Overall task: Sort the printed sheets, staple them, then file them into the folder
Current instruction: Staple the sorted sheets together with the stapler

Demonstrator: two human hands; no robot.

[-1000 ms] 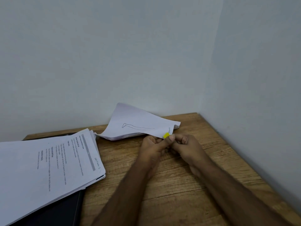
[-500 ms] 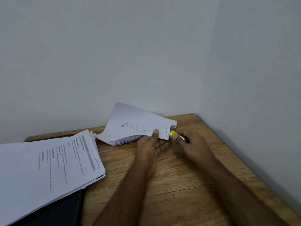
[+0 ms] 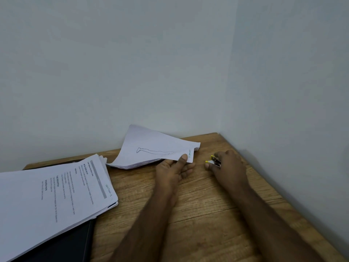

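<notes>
Now, the scene line by line.

Left hand: the left hand (image 3: 174, 168) pinches the near right corner of the small stack (image 3: 151, 150), thumb on top, the other fingers under the sheets and stretched along the desk.

Right hand: the right hand (image 3: 227, 167) holds a small stapler (image 3: 214, 161), yellow with a dark metal part, fingers curled round it. It rests low on the desk, to the right of the small stack and apart from it.

Small stack: a bundle of sheets near the back wall. The top sheet shows a thin line drawing and a short handwritten note at the corner under the thumb. The far edge curls upward against the wall; the left side lies flat on the desk.

Big stack: the big stack (image 3: 52, 197) of printed sheets lies at the left, fanned a little at its edges, with text and a grey bar on the top page and "SECTION-1" written by hand at its corner.

Folder: a dark folder (image 3: 62, 246) lies under the big stack, only its near part showing.

Desk: a wooden desk (image 3: 198, 214) set in the corner of two pale walls.
</notes>
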